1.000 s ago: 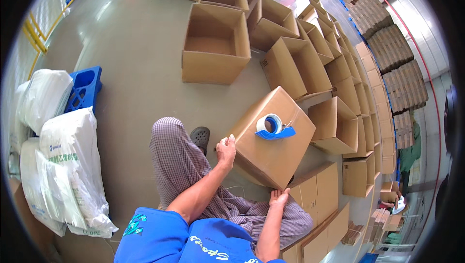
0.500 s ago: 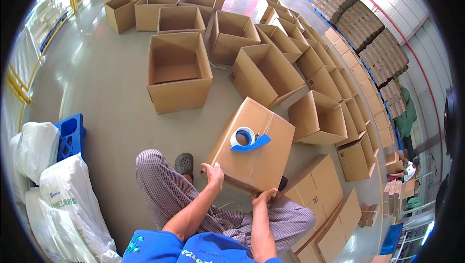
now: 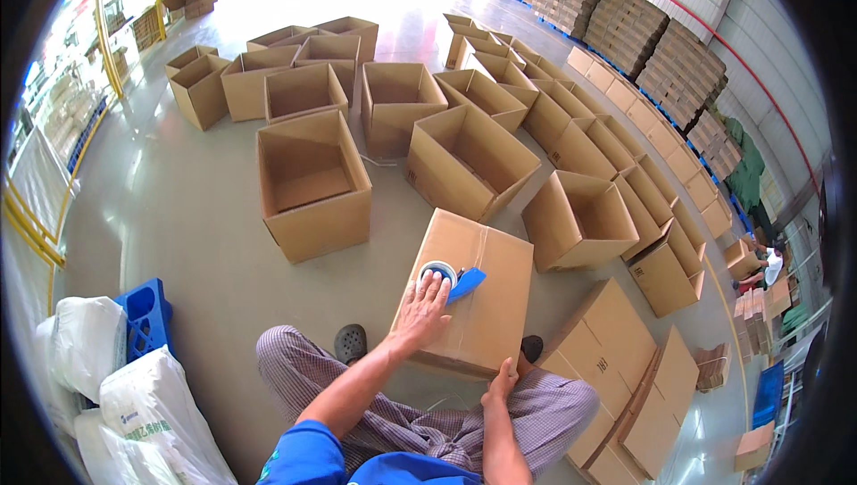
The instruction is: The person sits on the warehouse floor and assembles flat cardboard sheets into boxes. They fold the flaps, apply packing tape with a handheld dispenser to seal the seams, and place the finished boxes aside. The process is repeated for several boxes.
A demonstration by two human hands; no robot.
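Observation:
In front of my knees stands a closed cardboard box [image 3: 486, 306], a seam running across its top. A tape dispenser [image 3: 468, 283] with a blue body and a pale roll lies on that top. My left hand [image 3: 422, 311] reaches across the box with its fingers stretched over the roll, partly hiding it. Whether the fingers press on the roll or hover just above it, I cannot tell. My right hand [image 3: 503, 381] grips the box at its near right corner, thumb up along the edge.
Open empty cardboard boxes [image 3: 314, 183] stand in rows ahead and to the right. Flattened cartons [image 3: 600, 364] lie by my right knee. White sacks [image 3: 156, 409] and a blue pallet [image 3: 145, 315] are at the left. Carton stacks [image 3: 625, 25] line the far right, where another person [image 3: 773, 266] works.
My left hand has left the box's near left edge and moved forward onto the tape roll. The right hand stays at the near right corner. The view has tilted up slightly.

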